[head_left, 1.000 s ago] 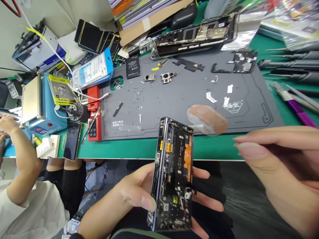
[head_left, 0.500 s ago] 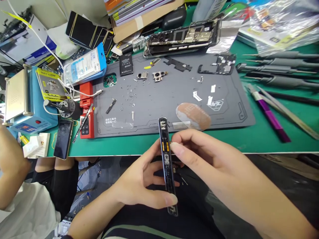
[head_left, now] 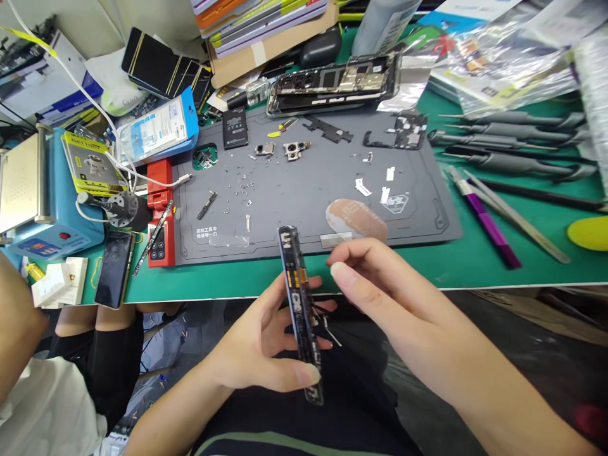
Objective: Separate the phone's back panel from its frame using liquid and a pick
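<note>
In front of my body, my left hand (head_left: pixel 266 351) grips a dismantled phone frame (head_left: pixel 298 310), with the thumb near its lower end and the fingers behind. The frame stands edge-on, showing small metal contacts and orange strips along its side. A thin cable (head_left: pixel 332 332) hangs out from its right side. My right hand (head_left: pixel 380 294) is just right of the frame and apart from it, thumb and index tips close together in a pinch. Whether something tiny sits between them cannot be made out.
A grey work mat (head_left: pixel 294 196) bears screws, camera modules (head_left: pixel 297 150), a battery (head_left: pixel 235 128) and brackets. Behind stands an opened phone (head_left: pixel 332 85). Screwdrivers (head_left: pixel 517 136) and tweezers (head_left: pixel 517 215) lie right. At left are a red device (head_left: pixel 160 234), another phone (head_left: pixel 114 269) and a seated person (head_left: pixel 57 405).
My right hand has come away from the frame's side edge. The left hand and frame have turned slightly, so more of the frame's inner side shows. The whole view has shifted a little.
</note>
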`<state>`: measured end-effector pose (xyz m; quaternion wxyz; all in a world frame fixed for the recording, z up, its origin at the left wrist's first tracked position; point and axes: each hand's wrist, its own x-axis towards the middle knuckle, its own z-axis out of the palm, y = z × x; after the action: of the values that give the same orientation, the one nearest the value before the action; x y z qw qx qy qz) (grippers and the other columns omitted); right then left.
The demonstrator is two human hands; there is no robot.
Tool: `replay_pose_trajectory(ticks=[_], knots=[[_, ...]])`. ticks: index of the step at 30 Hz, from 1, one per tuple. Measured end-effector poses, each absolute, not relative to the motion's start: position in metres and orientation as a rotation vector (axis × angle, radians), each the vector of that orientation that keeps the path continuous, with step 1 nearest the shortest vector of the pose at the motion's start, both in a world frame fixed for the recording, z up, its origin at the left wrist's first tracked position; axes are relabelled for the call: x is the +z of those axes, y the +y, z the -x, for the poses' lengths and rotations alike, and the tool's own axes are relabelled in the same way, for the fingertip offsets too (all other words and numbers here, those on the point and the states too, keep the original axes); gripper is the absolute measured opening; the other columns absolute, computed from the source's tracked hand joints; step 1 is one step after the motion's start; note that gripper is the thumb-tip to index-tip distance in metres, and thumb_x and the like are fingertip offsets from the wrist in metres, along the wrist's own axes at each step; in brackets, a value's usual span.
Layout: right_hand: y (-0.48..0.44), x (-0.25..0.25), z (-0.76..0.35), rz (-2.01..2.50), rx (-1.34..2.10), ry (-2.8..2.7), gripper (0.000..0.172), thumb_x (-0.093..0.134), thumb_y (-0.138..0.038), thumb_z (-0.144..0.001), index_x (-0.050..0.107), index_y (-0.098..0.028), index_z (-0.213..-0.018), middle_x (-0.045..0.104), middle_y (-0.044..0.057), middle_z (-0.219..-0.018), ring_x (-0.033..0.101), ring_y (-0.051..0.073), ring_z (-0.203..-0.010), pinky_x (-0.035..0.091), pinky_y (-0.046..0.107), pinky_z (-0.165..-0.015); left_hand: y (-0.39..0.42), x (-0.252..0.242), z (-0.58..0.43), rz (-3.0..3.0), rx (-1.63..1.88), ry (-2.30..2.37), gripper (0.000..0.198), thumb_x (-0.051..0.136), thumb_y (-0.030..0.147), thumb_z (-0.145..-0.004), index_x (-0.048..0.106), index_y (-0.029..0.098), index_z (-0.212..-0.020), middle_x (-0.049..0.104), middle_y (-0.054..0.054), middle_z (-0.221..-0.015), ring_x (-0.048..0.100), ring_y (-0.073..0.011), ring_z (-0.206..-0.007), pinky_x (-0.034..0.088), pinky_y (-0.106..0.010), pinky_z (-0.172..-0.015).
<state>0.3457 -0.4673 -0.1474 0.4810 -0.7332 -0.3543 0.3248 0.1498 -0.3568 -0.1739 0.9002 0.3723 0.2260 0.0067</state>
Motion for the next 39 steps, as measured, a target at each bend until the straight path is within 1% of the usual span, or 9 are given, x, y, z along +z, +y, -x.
replay_pose_trajectory(ticks=[5,8,10,17,23,28,31,34,39], knots=[[-0.484,-0.181,-0.373,2.118,0.280,-1.053,0.029,0.068,-0.052,-0.112,0.071,-0.025,-0.121,0.074,0.010,-0.111,0.074,0.030,-0.098,0.065,0.047,-0.082,-0.349,-0.169,-0.143,-0.764,0.103,0.476,0.086,0.102,0.029,-0.079,0.071,0.040,-0.158,0.060,-0.014,-0.175,0.050,-0.0491,-0.171,0.069,-0.057,-0.117],[-0.486,-0.193,-0.390,2.191,0.087,-1.179,0.036,0.069,-0.048,-0.111,0.072,-0.023,-0.137,0.075,0.018,-0.132,0.066,0.046,-0.129,0.055,0.067,-0.110,-0.346,-0.169,-0.141,-0.705,0.124,0.485,0.084,0.103,0.034,-0.079,0.073,0.036,-0.157,0.052,-0.015,-0.182,0.047,-0.0537,-0.172,0.072,-0.057,-0.113],[-0.485,-0.197,-0.397,2.188,0.046,-1.292,0.044,0.071,-0.045,-0.112,0.071,-0.022,-0.149,0.074,0.018,-0.147,0.062,0.048,-0.137,0.053,0.069,-0.116,-0.346,-0.169,-0.140,-0.653,0.135,0.479,0.081,0.102,0.035,-0.078,0.074,0.035,-0.155,0.047,-0.014,-0.186,0.046,-0.0551,-0.172,0.073,-0.057,-0.111],[-0.484,-0.196,-0.403,2.114,0.009,-1.424,0.032,0.069,-0.039,-0.116,0.083,-0.022,-0.139,0.082,0.010,-0.142,0.070,0.035,-0.114,0.060,0.055,-0.105,-0.345,-0.168,-0.136,-0.614,0.158,0.492,0.080,0.102,0.033,-0.078,0.075,0.034,-0.153,0.048,-0.014,-0.187,0.048,-0.0543,-0.172,0.074,-0.054,-0.110],[-0.497,-0.173,-0.411,2.177,0.095,-1.091,0.032,0.053,-0.040,-0.120,0.080,-0.028,-0.133,0.084,0.010,-0.126,0.076,0.035,-0.120,0.058,0.053,-0.108,-0.344,-0.171,-0.134,-0.607,0.175,0.477,0.079,0.099,0.028,-0.078,0.075,0.033,-0.153,0.048,-0.013,-0.186,0.051,-0.0521,-0.170,0.075,-0.052,-0.109],[-0.489,-0.163,-0.417,2.153,0.388,-0.923,0.038,0.050,-0.050,-0.112,0.063,-0.025,-0.086,0.072,0.006,-0.085,0.071,0.025,-0.077,0.054,0.038,-0.069,-0.344,-0.172,-0.131,-0.638,0.171,0.479,0.079,0.100,0.031,-0.079,0.075,0.035,-0.154,0.048,-0.013,-0.186,0.051,-0.0531,-0.170,0.074,-0.053,-0.110],[-0.473,-0.164,-0.412,2.239,0.557,-0.997,0.040,0.070,-0.065,-0.098,0.072,-0.026,-0.101,0.058,-0.001,-0.068,0.055,0.019,-0.055,0.039,0.034,-0.056,-0.344,-0.169,-0.128,-0.670,0.158,0.499,0.081,0.101,0.035,-0.079,0.074,0.034,-0.155,0.047,-0.015,-0.187,0.047,-0.0560,-0.171,0.073,-0.058,-0.111],[-0.459,-0.166,-0.407,2.297,0.639,-1.077,0.048,0.074,-0.065,-0.089,0.073,-0.026,-0.117,0.061,-0.001,-0.071,0.058,0.022,-0.059,0.033,0.034,-0.058,-0.344,-0.165,-0.123,-0.687,0.143,0.522,0.082,0.102,0.039,-0.079,0.072,0.036,-0.156,0.045,-0.013,-0.189,0.042,-0.0570,-0.174,0.070,-0.063,-0.115],[-0.449,-0.165,-0.407,2.313,0.747,-1.133,0.026,0.066,-0.052,-0.095,0.067,-0.027,-0.102,0.064,0.000,-0.073,0.062,0.023,-0.065,0.039,0.034,-0.063,-0.341,-0.158,-0.119,-0.710,0.110,0.564,0.082,0.102,0.042,-0.081,0.072,0.036,-0.157,0.043,-0.012,-0.190,0.038,-0.0562,-0.177,0.069,-0.061,-0.118]])
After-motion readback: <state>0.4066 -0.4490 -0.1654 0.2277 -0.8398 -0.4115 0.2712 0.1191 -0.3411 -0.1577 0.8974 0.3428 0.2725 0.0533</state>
